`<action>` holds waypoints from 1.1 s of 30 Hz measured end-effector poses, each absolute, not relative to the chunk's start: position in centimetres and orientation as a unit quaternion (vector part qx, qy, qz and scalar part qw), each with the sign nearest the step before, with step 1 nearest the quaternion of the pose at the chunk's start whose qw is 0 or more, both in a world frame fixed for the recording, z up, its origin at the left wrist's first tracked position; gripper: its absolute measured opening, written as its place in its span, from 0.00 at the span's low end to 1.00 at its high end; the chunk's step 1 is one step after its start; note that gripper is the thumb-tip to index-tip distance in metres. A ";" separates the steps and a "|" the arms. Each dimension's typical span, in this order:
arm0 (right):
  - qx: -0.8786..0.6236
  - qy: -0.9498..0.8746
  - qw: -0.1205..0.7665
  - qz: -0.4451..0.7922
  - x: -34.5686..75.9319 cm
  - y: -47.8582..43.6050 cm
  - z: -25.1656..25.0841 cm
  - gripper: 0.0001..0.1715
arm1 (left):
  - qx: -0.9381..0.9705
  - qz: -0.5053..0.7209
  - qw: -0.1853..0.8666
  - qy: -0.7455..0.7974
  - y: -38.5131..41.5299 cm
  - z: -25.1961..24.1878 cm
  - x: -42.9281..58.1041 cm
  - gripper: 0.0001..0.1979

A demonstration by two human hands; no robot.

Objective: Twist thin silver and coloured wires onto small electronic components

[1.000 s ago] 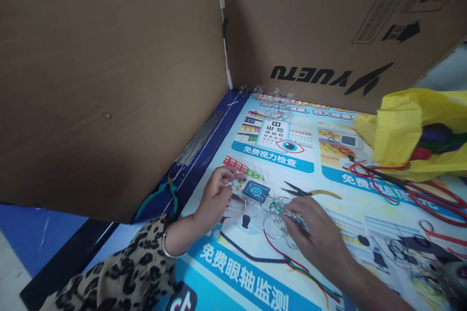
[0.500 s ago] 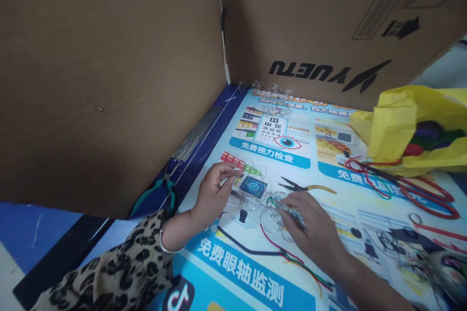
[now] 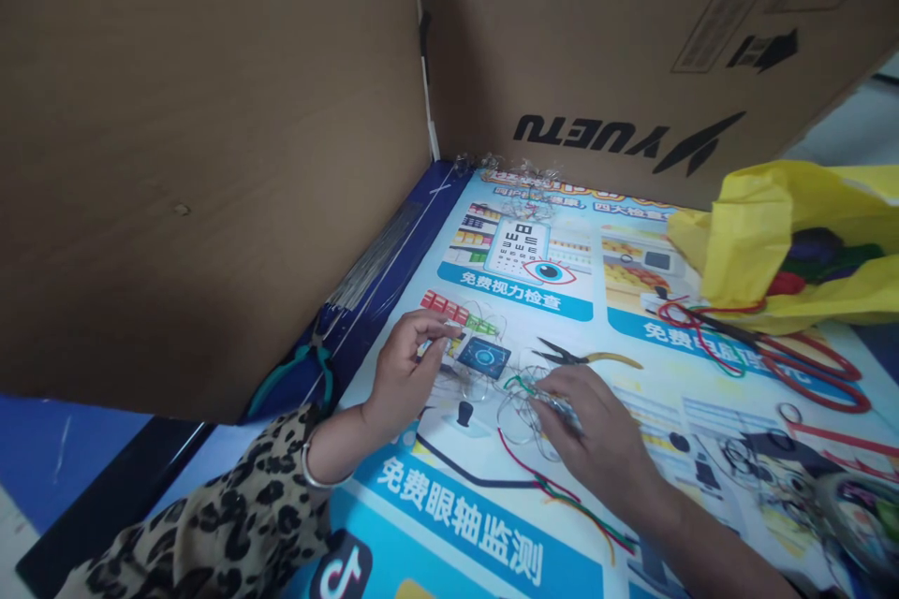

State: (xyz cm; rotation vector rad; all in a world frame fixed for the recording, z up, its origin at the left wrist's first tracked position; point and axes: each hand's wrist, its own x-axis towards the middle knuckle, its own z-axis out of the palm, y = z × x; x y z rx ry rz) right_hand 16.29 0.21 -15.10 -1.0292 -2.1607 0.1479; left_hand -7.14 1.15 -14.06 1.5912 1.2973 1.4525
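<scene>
Near the middle of the printed sheet (image 3: pixel 464 533), between two hands: one loose bundle of thin silver wire (image 3: pixel 520 414), a little green on its upper side. Right hand (image 3: pixel 596 435): thumb and fingers closed round the bundle's right part. Likely fault: loops snagging or bending out of form, if squeezed or pulled. Left hand (image 3: pixel 407 360): fingers curled, fingertips close together, beside fine wire loops (image 3: pixel 484 320); whether a strand is pinched there cannot be told. Risk: a springy, hardly visible strand slipping or pricking. Red and green cords (image 3: pixel 572 498), just below the bundle: could catch in its loops if dragged. Yellow-handled pliers (image 3: pixel 596 358), jaws apart, just beyond the right hand: points might scratch a straying knuckle. Farther right: red-handled scissors (image 3: pixel 765 343), tangled cords (image 3: pixel 692 320) across the blades, liable to lift together; yellow bag (image 3: pixel 751 234) behind.
</scene>
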 end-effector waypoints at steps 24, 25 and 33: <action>-0.403 -0.840 0.360 0.050 16.4 0.3 -15.3 0.07 | 0.690 0.518 0.125 0.490 1.1 -13.8 -7.5 0.06; -0.403 -0.840 0.359 0.050 16.4 0.3 -15.3 0.07 | 0.691 0.517 0.122 0.490 1.1 -13.8 -7.5 0.06; -0.413 -0.837 0.354 0.056 16.3 0.3 -15.1 0.06 | 0.693 0.509 0.130 0.494 1.0 -14.0 -7.6 0.06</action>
